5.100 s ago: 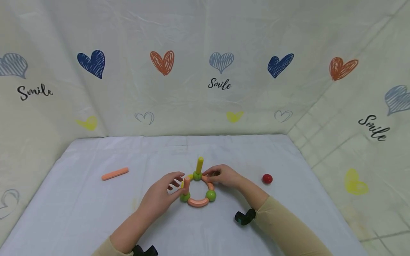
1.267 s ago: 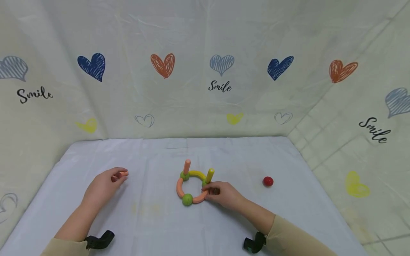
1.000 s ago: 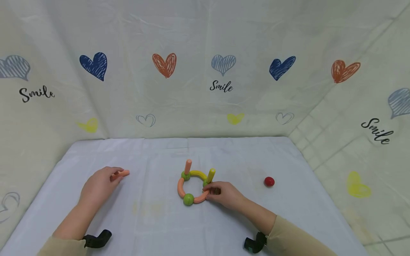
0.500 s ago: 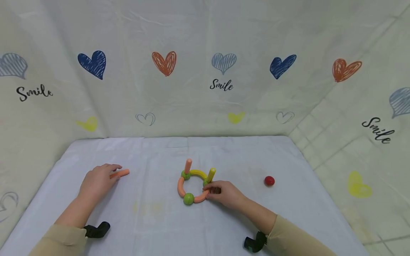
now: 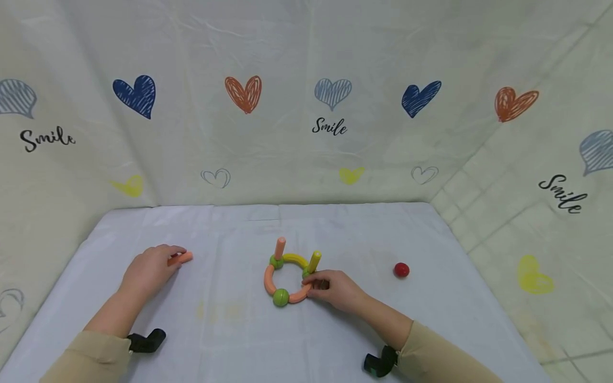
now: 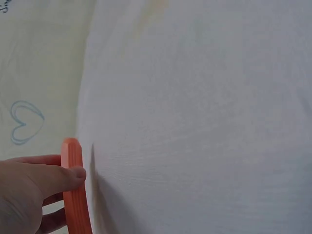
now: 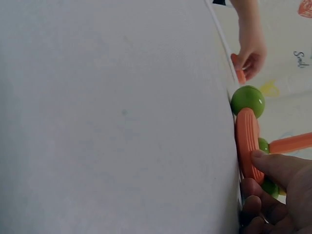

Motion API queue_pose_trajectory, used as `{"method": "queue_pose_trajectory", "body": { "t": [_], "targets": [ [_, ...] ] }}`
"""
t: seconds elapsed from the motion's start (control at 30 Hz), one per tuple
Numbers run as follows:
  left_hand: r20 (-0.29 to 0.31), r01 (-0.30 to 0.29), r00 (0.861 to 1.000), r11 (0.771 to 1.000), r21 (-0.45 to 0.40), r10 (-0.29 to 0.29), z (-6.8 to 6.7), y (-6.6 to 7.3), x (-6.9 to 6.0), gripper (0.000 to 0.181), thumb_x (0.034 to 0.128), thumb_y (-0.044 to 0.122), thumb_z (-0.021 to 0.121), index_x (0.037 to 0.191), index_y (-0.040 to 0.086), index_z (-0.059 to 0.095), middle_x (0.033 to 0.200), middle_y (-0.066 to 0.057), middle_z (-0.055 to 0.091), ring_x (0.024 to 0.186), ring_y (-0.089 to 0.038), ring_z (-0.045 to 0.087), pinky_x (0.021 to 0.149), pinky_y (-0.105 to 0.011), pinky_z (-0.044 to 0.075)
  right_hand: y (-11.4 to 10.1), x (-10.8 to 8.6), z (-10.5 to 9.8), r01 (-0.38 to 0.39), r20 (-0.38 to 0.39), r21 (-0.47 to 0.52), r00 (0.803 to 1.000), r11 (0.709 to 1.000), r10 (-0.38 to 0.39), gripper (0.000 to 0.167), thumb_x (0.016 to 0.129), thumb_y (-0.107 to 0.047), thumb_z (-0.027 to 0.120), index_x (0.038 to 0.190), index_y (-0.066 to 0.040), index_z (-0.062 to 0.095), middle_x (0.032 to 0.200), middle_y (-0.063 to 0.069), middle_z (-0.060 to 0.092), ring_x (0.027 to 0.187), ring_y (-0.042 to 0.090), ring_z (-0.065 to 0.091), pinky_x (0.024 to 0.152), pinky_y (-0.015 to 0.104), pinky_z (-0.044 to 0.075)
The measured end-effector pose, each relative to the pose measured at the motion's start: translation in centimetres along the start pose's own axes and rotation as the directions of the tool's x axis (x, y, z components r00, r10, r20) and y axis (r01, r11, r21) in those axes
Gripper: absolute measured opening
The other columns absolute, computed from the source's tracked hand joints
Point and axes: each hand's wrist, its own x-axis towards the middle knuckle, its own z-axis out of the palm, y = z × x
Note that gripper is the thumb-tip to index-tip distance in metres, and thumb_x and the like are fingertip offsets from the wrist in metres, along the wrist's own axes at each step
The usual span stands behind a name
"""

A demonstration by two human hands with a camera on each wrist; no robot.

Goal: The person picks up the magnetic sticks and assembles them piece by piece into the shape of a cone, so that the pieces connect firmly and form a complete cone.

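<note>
At the table's left, my left hand pinches an orange rod; the left wrist view shows the thumb across the rod. Near the middle lies a ring of curved pieces joined by green balls. A yellow curve forms its back, an orange curve its left side. One green ball is at the front. An orange rod and a yellow rod stand up from the two rear balls. My right hand pinches the ring's front-right orange curve, partly covering the ball behind it.
A red ball lies on the white tablecloth, right of the right hand. Behind the table hangs a pale curtain printed with hearts. Each wrist carries a black camera mount.
Since the oldest frame, my left hand has left the ring and reached the orange rod at left, lately shifting its hold. The ring has turned; my right hand moved nearer, then stayed still.
</note>
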Motion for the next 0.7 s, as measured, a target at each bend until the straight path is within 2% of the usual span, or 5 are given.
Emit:
{"method": "queue_pose_trajectory", "body": {
  "t": [0.1,0.37,0.5,0.6,0.7],
  "targets": [
    [-0.016,0.003,1.0,1.0,-0.003,-0.003,-0.3,0.3,0.1,0.037,0.0924,0.03,0.071,0.123,0.008,0.07,0.108,-0.018,0.069,0.093,-0.038,0.063,0.077,-0.054,0.048,0.0,0.0,0.0,0.004,0.004,-0.008,1.0,1.0,-0.004,0.021,0.091,-0.021,0.073,0.112,-0.02,0.075,0.086,-0.011,0.063,0.077,0.011,0.055,0.068,0.025,0.047],
    [-0.018,0.007,1.0,0.998,-0.062,-0.008,-1.1,2.3,-0.6,0.038,0.0944,0.028,0.068,0.128,0.011,0.066,0.113,-0.017,0.068,0.101,-0.036,0.062,0.08,-0.054,0.048,0.1,0.0,0.0,0.001,0.003,-0.016,1.0,1.0,-0.001,0.021,0.091,-0.021,0.073,0.112,-0.02,0.075,0.086,-0.012,0.062,0.076,0.01,0.055,0.068,0.025,0.047],
    [-0.016,0.024,1.0,0.993,-0.112,-0.026,-0.8,3.8,-1.3,0.045,0.0962,0.042,0.064,0.131,0.014,0.065,0.118,-0.012,0.067,0.103,-0.032,0.062,0.083,-0.053,0.048,0.1,0.0,0.0,0.002,0.005,-0.021,1.0,1.0,-0.002,0.021,0.092,-0.022,0.073,0.112,-0.021,0.075,0.087,-0.013,0.062,0.077,0.01,0.055,0.068,0.025,0.047],
    [-0.038,0.021,0.999,0.989,-0.145,-0.027,-0.4,5.0,-1.7,0.051,0.0957,0.053,0.059,0.13,0.016,0.065,0.116,-0.006,0.067,0.102,-0.027,0.062,0.084,-0.049,0.049,0.0,0.0,0.0,-0.004,0.006,-0.019,1.0,1.0,0.004,0.021,0.092,-0.021,0.073,0.112,-0.022,0.075,0.086,-0.012,0.062,0.078,0.011,0.055,0.069,0.026,0.047],
    [-0.062,0.004,0.998,0.985,-0.173,-0.015,0.3,6.3,-1.9,0.045,0.0958,0.051,0.06,0.127,0.018,0.066,0.109,0.002,0.067,0.097,-0.021,0.062,0.079,-0.042,0.049,-0.1,0.0,-0.1,-0.005,0.006,-0.02,1.0,1.0,0.005,0.02,0.091,-0.02,0.073,0.112,-0.021,0.075,0.086,-0.012,0.062,0.077,0.011,0.054,0.068,0.026,0.047]
  ]
}}
